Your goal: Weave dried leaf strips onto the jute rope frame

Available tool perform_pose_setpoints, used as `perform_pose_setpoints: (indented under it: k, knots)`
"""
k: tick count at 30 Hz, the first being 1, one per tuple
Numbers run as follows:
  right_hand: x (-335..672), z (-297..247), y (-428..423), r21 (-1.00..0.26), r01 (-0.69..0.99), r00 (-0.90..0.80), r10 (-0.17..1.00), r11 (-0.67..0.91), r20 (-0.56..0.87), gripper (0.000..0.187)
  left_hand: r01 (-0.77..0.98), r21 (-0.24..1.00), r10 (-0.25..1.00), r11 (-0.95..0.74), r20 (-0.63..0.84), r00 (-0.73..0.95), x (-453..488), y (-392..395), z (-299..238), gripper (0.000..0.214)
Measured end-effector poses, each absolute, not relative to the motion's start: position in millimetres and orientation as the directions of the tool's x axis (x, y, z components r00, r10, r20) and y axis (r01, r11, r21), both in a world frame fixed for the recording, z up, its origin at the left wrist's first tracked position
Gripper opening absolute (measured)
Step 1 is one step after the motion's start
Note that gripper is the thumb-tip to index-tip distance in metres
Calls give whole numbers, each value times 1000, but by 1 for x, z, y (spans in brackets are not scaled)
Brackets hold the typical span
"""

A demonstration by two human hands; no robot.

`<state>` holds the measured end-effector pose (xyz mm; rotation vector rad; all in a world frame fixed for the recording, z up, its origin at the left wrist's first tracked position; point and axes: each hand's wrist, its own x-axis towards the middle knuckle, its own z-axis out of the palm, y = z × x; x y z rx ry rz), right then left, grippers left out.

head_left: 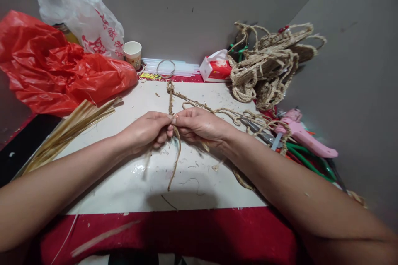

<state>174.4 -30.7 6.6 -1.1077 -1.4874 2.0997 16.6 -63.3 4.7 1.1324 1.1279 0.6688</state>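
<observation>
My left hand (154,127) and my right hand (195,124) meet over the middle of the white sheet, thumbs and fingertips pinched together. Both are closed on the lower end of a braided straw cord (171,101). From there the cord runs up to a knotted loop at its far end. A loose straw strand (178,153) hangs down below the fingers. More braided cord (224,111) trails off to the right, past my right wrist. The exact spot where the fingertips press the fibres is partly hidden.
Dry straw leaves (77,126) lie left beside a black flat object (27,143). A red plastic bag (62,74), paper cup (132,54), clear sticks (183,67) and tissue pack (217,68) line the back. Coiled braid (267,62), scissors (261,134) and a pink glue gun (303,134) sit right.
</observation>
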Motion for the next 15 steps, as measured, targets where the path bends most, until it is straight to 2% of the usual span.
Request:
perform_pose_setpoints:
  k: [2, 7, 15]
  knots:
    - [177, 8, -29, -918, 209, -650, 654, -336, -387, 18, 145, 918, 855, 368, -396, 335, 18, -65, 6, 34]
    - [182, 13, -27, -920, 369, -663, 656, -133, -361, 15, 169, 953, 915, 252, -292, 280, 15, -66, 10, 25]
    - [188, 20, -25, -756, 585, -679, 688, 294, -258, 24, 140, 970, 950, 201, -228, 215, 17, -64, -6, 23]
